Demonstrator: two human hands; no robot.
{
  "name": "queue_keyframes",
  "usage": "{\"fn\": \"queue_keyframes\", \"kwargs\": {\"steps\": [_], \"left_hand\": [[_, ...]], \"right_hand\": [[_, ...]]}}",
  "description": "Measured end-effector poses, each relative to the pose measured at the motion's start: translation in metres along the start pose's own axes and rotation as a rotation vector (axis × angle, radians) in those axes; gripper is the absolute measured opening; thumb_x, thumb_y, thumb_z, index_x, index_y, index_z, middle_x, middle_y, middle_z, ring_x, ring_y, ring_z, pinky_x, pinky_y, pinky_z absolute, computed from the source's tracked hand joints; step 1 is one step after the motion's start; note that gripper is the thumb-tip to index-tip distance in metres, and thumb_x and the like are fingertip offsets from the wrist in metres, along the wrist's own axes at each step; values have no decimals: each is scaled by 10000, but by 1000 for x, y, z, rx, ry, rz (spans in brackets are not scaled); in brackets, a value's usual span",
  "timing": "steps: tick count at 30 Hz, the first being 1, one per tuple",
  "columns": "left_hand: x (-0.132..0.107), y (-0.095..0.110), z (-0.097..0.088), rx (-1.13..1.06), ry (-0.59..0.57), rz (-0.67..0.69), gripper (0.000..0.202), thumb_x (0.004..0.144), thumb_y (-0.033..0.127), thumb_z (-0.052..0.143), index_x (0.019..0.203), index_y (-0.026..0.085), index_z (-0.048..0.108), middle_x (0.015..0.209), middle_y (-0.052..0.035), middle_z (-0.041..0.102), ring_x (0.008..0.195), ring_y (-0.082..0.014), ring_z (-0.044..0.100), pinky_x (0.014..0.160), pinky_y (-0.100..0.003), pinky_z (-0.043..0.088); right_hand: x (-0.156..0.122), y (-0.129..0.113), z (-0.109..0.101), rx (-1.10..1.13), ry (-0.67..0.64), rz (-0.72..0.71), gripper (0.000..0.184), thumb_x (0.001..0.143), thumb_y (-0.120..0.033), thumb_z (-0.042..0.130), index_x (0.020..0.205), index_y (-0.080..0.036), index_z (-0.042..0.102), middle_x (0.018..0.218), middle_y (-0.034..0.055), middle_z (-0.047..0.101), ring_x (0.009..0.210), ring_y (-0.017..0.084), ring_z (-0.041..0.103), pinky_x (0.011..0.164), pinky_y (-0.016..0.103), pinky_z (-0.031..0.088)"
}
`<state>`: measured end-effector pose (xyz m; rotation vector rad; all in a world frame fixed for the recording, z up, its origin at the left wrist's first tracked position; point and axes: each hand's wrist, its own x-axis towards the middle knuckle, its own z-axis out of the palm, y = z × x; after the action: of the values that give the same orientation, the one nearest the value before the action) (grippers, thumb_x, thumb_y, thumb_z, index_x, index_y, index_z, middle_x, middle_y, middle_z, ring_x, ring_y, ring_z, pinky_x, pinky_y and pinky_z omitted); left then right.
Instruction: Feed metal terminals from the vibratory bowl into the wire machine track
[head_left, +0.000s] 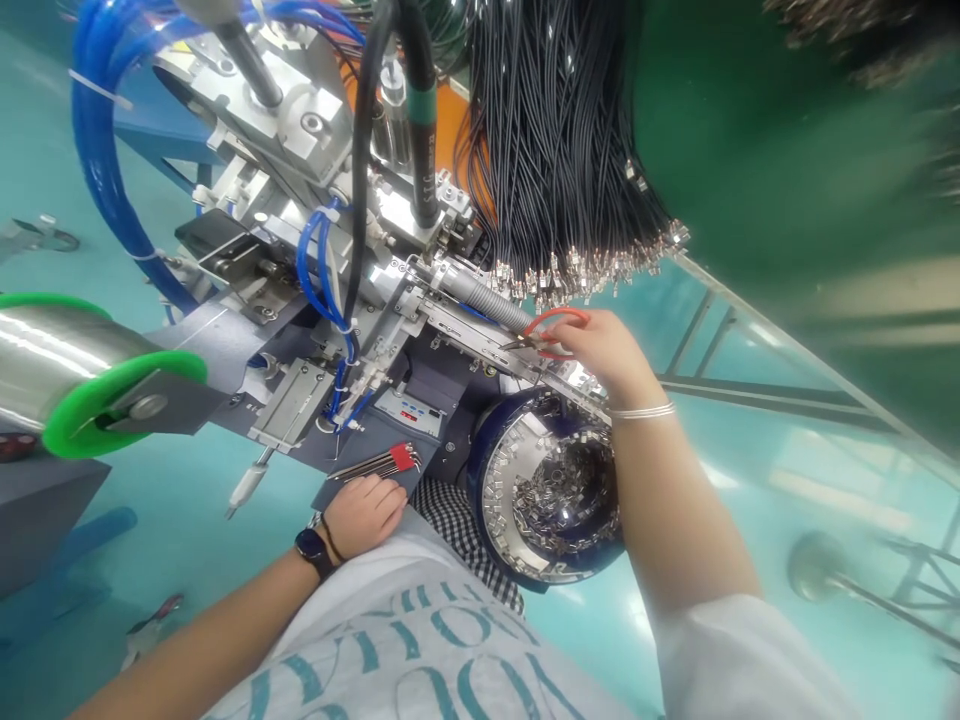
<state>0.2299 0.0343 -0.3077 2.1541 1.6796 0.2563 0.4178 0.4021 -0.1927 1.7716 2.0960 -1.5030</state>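
Within the right hand's [611, 350] closed grip, a red-handled, scissor-like metal tool [531, 341] points toward the straight silver rail [469, 335] just ahead; rail work appears under way, completion undeterminable; the left hand [365, 515] rests loosely curled, contents hidden

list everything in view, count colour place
machine: 1, silver, centre left
tubes: several, blue, on machine
spool: 1, silver with green flanges, far left
wires: many, black with silver tips, top
bowl: 1, dark blue, lower right of centre
small parts: many, silver, in bowl
display: 1, grey, centre
hex keys: several, dark with red holder, below display
scissors-like tool: 1, red-handled, below wires
floor: 1, teal, beneath
shirt: 1, pale, bottom centre
left fingers: one set, bare, beside hex keys
right fingers: one set, bare, on scissors-like tool
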Motion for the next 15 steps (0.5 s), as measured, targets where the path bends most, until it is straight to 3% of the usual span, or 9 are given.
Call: {"fn": "queue_keyframes", "kwargs": {"steps": [8, 15], "left_hand": [[2, -1, -2, 15, -3, 15, 104, 869, 255, 555, 918, 190, 621, 857, -27, 636, 758, -165, 490, 697, -331, 337], [3, -1, -4, 69, 11, 15, 88, 848, 248, 586, 889, 181, 627, 850, -19, 647, 747, -165, 495, 694, -322, 356]], "right_hand": [[-3, 5, 5, 58, 106, 61, 154, 720, -283, 555, 636, -155, 566, 521, -17, 490, 524, 104, 433, 544, 242, 340], [-8, 1, 0, -134, 74, 33, 215, 787, -289, 468, 625, -166, 537, 515, -20, 434, 497, 100, 377, 536, 246, 302]]}}
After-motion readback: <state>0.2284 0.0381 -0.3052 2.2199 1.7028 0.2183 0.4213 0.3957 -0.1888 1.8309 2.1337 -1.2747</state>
